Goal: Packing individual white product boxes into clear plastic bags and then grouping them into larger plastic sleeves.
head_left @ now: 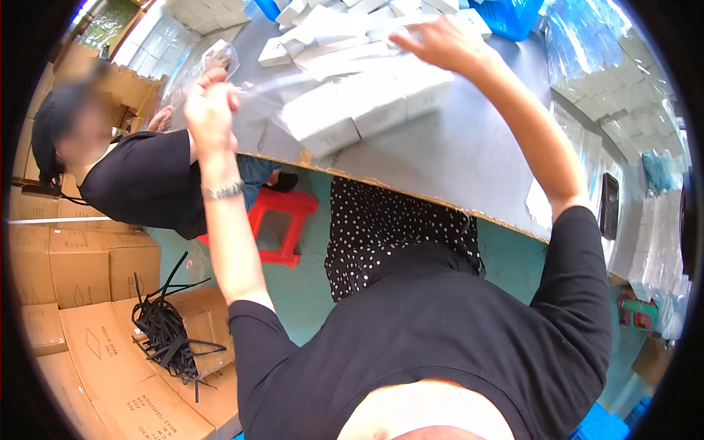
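Note:
My left hand (211, 114) is closed on the edge of a clear plastic bag, raised at the table's left side. The bag's film (268, 92) stretches from that hand toward a block of white boxes (378, 110), set side by side near the table's front edge. The film seems to lie partly over the boxes, but glare and blur hide how far. Above the far right end of the block is my right hand (447, 45), smeared by motion; whether its fingers hold any film cannot be made out.
Loose white boxes (337, 28) are heaped at the back of the grey table (455, 158), beside a blue basket (510, 18). A co-worker (139, 172) sits at the left near a red stool (282, 220). Cartons (103, 345) and black straps (165, 330) are at lower left; wrapped packs (609, 66) stand right.

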Tool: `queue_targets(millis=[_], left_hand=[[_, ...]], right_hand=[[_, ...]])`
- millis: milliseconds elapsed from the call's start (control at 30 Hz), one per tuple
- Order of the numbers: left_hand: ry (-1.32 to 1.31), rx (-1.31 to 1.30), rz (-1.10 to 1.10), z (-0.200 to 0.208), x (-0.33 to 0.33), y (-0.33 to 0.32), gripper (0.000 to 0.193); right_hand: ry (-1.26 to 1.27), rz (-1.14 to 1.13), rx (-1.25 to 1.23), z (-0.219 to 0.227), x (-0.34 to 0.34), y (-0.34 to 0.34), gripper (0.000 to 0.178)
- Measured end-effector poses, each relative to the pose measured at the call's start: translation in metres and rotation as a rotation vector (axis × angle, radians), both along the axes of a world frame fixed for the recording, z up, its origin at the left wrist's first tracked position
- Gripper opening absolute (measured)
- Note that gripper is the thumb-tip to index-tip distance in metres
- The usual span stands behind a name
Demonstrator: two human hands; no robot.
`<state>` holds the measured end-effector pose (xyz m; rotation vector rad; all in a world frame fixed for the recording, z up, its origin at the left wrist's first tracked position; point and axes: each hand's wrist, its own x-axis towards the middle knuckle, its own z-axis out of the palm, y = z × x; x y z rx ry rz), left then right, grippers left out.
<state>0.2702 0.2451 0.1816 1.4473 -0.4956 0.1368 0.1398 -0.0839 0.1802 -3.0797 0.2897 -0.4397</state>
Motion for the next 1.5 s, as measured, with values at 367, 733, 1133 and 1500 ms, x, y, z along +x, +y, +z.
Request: queue_targets(millis=[367, 733, 1133, 1500], left_hand=[[0.11, 0.529, -0.2, -0.116, -0.168, 0.016, 0.013], [-0.613, 0.978, 0.121, -0.1, -0.073, -0.041, 0.069], [-0.327, 0.929, -0.29, -0.061, 0.039, -0.086, 0.092], [-0.527, 1.058, 0.013, -0.087, 0.132, -0.165, 0.09]], right_hand=[[0.16, 0.228, 0.085, -0.12, -0.101, -0.027, 0.056], [0.979, 0.866, 0.684, -0.015, -0.099, 0.021, 0.057], [0.016, 0.183, 0.42, -0.08, 0.163, -0.036, 0.087], [-0.226, 0.078, 1.018, -0.078, -0.01, -0.1, 0.085]])
